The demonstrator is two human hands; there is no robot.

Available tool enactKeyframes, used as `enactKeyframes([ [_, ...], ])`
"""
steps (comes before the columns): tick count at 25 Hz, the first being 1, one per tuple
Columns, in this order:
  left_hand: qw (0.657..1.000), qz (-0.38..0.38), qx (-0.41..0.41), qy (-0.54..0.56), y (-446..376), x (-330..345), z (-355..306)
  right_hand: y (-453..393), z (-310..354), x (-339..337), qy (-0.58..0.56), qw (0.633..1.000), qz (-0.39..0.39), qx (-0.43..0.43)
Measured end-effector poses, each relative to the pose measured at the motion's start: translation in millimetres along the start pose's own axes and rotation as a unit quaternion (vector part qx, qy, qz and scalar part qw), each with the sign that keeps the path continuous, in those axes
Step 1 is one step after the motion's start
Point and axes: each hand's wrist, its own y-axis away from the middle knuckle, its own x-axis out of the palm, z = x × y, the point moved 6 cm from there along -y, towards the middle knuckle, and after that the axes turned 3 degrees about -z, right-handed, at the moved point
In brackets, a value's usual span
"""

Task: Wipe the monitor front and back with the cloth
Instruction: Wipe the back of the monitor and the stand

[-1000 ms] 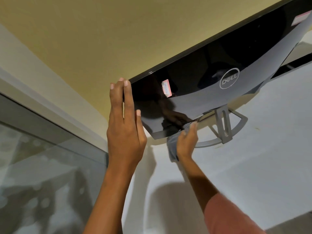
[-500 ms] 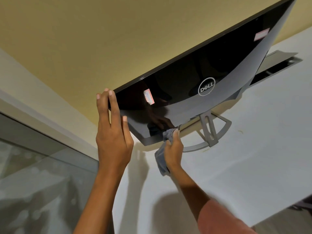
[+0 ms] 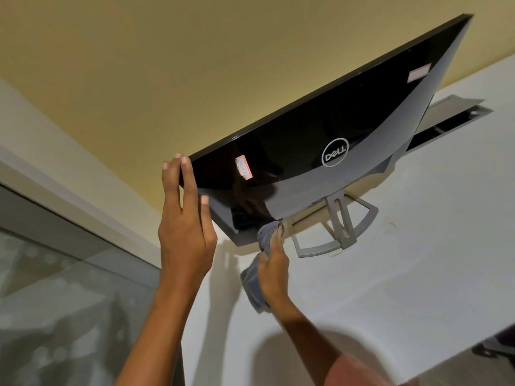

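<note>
The monitor (image 3: 320,140) stands on its grey stand (image 3: 338,227) on the white desk (image 3: 418,260), its glossy black back with the logo toward the camera. The left hand (image 3: 185,232) grips the monitor's near side edge, its fingers (image 3: 185,174) curled over the upper corner and the thumb lying on the back panel. The right hand (image 3: 273,263) holds the bunched grey cloth (image 3: 255,285), fingers curled round it, pressing its top against the monitor's lower edge just beside the stand.
</note>
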Motion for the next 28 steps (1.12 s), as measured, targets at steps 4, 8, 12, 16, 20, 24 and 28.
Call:
enactKeyframes([
  [4, 1.0, 0.017, 0.008, -0.008, 1, -3, 0, 15, 1, -22, 0.014, 0.997, 0.08, -0.008],
  [8, 1.0, 0.013, -0.002, 0.005, 1, -4, -1, 46, 45, -58, 0.08, 0.974, -0.007, -0.212],
  [12, 1.0, 0.017, -0.004, -0.001, 1, -1, -2, 39, 87, -38, 0.339, 0.735, -0.004, -0.588],
  [16, 1.0, 0.014, -0.004, -0.011, 1, 0, -1, -19, 70, -46, 0.504, 0.542, 0.041, -0.671],
  [20, 1.0, 0.004, -0.02, -0.008, 0, 2, -4, -58, 37, -95, 0.587, 0.481, 0.029, -0.651],
  [24, 0.999, -0.005, -0.038, -0.034, -2, 10, -17, -74, 24, -158, 0.576, 0.668, -0.027, -0.47],
  [28, 0.994, 0.005, 0.039, -0.104, -26, 24, -61, -58, 18, -148, 0.456, 0.82, -0.066, -0.34],
])
